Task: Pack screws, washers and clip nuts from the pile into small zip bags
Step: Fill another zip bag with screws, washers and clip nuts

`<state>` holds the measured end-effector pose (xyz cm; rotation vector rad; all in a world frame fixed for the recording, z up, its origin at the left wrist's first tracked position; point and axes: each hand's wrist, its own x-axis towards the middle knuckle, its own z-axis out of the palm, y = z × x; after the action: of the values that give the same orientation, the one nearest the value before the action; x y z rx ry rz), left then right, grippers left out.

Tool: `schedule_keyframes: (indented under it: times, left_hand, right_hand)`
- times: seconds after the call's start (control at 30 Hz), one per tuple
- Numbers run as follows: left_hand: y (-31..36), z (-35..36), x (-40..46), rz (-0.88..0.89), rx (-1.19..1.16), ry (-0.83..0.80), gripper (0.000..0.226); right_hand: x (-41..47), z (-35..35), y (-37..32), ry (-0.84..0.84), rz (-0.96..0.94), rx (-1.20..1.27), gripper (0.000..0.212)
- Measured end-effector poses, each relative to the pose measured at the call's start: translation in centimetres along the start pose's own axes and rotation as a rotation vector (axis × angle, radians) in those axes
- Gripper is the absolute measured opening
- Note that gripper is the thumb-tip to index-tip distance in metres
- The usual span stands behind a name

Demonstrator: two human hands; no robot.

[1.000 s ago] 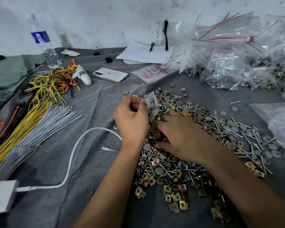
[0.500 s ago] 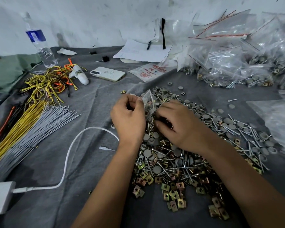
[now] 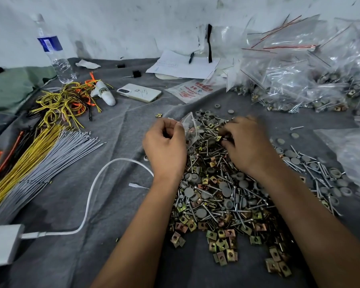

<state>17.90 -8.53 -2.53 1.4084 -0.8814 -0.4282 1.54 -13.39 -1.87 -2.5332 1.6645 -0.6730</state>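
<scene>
A broad pile of screws, grey washers and brassy clip nuts covers the grey cloth in front of me. My left hand pinches the mouth of a small clear zip bag at the pile's far left edge; a few parts show inside it. My right hand rests on the far part of the pile, just right of the bag, with its fingers curled and pinching small parts; which ones is hidden by the fingers.
Filled zip bags are heaped at the back right. A phone, papers, a water bottle, coloured wires, cable ties and a white charger cable lie to the left.
My right hand has moved away from me across the pile toward the bag and now pinches parts. The left hand keeps hold of the bag.
</scene>
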Motion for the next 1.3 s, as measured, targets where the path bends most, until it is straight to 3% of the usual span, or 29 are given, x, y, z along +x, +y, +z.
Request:
schedule_keyframes:
  times: [0.33, 0.57, 0.7, 0.83, 0.97, 1.17, 1.3]
  left_hand:
    - [0.1, 0.1, -0.2, 0.003, 0.010, -0.008, 0.018]
    - [-0.1, 0.1, 0.0, 0.005, 0.016, 0.006, 0.019]
    - [-0.3, 0.3, 0.0, 0.004, 0.020, 0.016, 0.020]
    - [-0.4, 0.4, -0.1, 0.002, 0.019, 0.022, 0.021]
    - [-0.4, 0.3, 0.0, 0.008, 0.025, 0.020, 0.022]
    - [-0.1, 0.3, 0.0, 0.003, 0.017, 0.002, 0.021]
    - [0.1, 0.2, -0.2, 0.047, 0.048, -0.074, 0.016]
  right_hand:
    - [-0.7, -0.8, 0.6, 0.092, -0.035, 0.043, 0.015]
    - [-1.2, -1.3, 0.2, -0.073, -0.173, 0.083, 0.031]
    - [-1.6, -1.5, 0.0, -0.088, -0.246, 0.134, 0.029]
    - [-1.6, -1.2, -0.4, -0.226, -0.269, 0.040, 0.039]
    - [-1.5, -1.0, -0.4, -0.189, -0.293, 0.039, 0.026]
    - [-1.7, -1.4, -0.1, -0.006, -0.221, 0.403, 0.004]
    - [-2.0, -1.6, -0.5, 0.060, -0.179, 0.646, 0.009]
